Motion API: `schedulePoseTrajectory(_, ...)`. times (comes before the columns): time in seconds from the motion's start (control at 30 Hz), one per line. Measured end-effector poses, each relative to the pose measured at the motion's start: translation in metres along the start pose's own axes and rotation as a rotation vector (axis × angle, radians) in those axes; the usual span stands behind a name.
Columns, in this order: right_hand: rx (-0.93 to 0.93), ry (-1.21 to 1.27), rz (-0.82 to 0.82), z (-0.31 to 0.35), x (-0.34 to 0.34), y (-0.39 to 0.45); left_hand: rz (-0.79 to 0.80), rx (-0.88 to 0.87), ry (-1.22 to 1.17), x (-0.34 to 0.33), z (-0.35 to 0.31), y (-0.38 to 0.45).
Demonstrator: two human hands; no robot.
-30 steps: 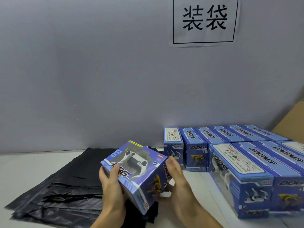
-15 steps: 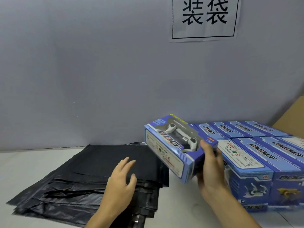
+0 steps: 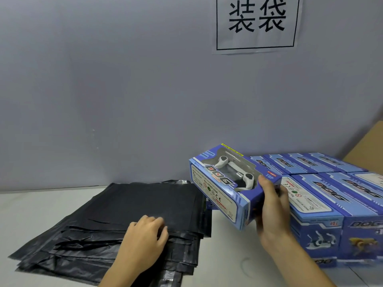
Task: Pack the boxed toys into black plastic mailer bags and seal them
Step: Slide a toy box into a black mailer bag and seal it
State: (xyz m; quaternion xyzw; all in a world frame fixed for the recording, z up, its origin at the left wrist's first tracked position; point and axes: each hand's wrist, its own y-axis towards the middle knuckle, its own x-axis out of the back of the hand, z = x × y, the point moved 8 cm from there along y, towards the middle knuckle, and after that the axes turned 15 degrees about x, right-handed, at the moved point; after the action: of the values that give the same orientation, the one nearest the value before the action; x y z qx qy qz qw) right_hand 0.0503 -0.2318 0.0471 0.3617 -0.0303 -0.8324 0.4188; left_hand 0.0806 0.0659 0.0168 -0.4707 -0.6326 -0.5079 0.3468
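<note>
My right hand (image 3: 271,212) grips one end of a blue boxed toy (image 3: 226,183), a white robot dog behind a clear window, and holds it in the air to the right of the bags. A stack of flat black plastic mailer bags (image 3: 128,212) lies on the white table at the left. On the top bag near the stack's front edge rests my left hand (image 3: 145,239), its fingers curled down onto the plastic. Several more blue toy boxes (image 3: 331,204) stand in rows at the right.
A grey wall rises close behind the table and carries a white paper sign (image 3: 257,23) with two black characters. A brown cardboard piece (image 3: 369,148) leans at the far right. The white table top (image 3: 31,208) shows left of the bags.
My left hand let go of the box and came down onto the bag stack. My right hand carried the box up and to the right.
</note>
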Motion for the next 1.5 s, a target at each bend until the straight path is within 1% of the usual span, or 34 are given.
schedulePoseTrajectory(0.07,-0.003,-0.009,0.002,-0.002,-0.001,-0.002,0.08,-0.024,-0.033,-0.013,-0.004,-0.003)
schedulePoseTrajectory(0.13,0.001,-0.017,0.002,-0.004,-0.001,-0.005,0.189,-0.041,0.001,-0.029,-0.006,-0.005)
schedulePoseTrajectory(0.17,0.003,-0.022,0.006,-0.004,-0.001,-0.005,0.209,-0.042,0.024,-0.034,-0.004,-0.006)
schedulePoseTrajectory(0.23,0.004,-0.03,0.018,-0.005,-0.002,-0.007,0.185,-0.018,0.025,-0.032,-0.002,-0.003)
schedulePoseTrajectory(0.37,0.001,-0.04,0.041,-0.008,-0.004,-0.008,0.05,-0.006,0.04,-0.007,-0.001,0.0)
schedulePoseTrajectory(0.43,-0.002,-0.042,0.046,-0.009,-0.004,-0.008,0.005,0.033,0.063,0.004,0.003,0.002)
schedulePoseTrajectory(0.5,-0.001,-0.044,0.048,-0.01,-0.004,-0.008,-0.016,0.115,0.036,0.012,0.014,0.006)
schedulePoseTrajectory(0.57,-0.008,-0.047,0.056,-0.01,-0.004,-0.008,-0.02,0.159,0.038,0.02,0.021,0.008)
schedulePoseTrajectory(0.73,-0.019,-0.065,0.092,-0.014,-0.007,-0.01,-0.068,0.204,0.019,0.026,0.028,0.006)
schedulePoseTrajectory(0.83,-0.026,-0.079,0.137,-0.017,-0.011,-0.012,-0.108,0.181,-0.026,0.028,0.024,0.004)
schedulePoseTrajectory(0.9,-0.029,-0.085,0.158,-0.018,-0.013,-0.013,-0.078,0.118,-0.175,0.02,0.017,0.003)
schedulePoseTrajectory(0.97,-0.043,-0.081,0.175,-0.018,-0.014,-0.015,0.015,0.09,-0.238,0.007,0.011,0.002)
schedulePoseTrajectory(1.07,-0.068,-0.08,0.194,-0.02,-0.015,-0.015,0.1,0.02,-0.169,-0.008,0.001,-0.001)
schedulePoseTrajectory(1.17,-0.096,-0.096,0.208,-0.023,-0.014,-0.015,0.044,0.027,-0.048,-0.002,0.004,-0.001)
schedulePoseTrajectory(1.23,-0.111,-0.107,0.208,-0.024,-0.012,-0.015,-0.001,0.066,0.006,0.007,0.01,0.002)
schedulePoseTrajectory(1.3,-0.116,-0.12,0.207,-0.025,-0.011,-0.014,0.003,0.085,0.017,0.014,0.014,0.003)
schedulePoseTrajectory(1.5,-0.137,-0.136,0.219,-0.027,-0.009,-0.012,0.097,0.071,-0.002,0.012,0.022,0.004)
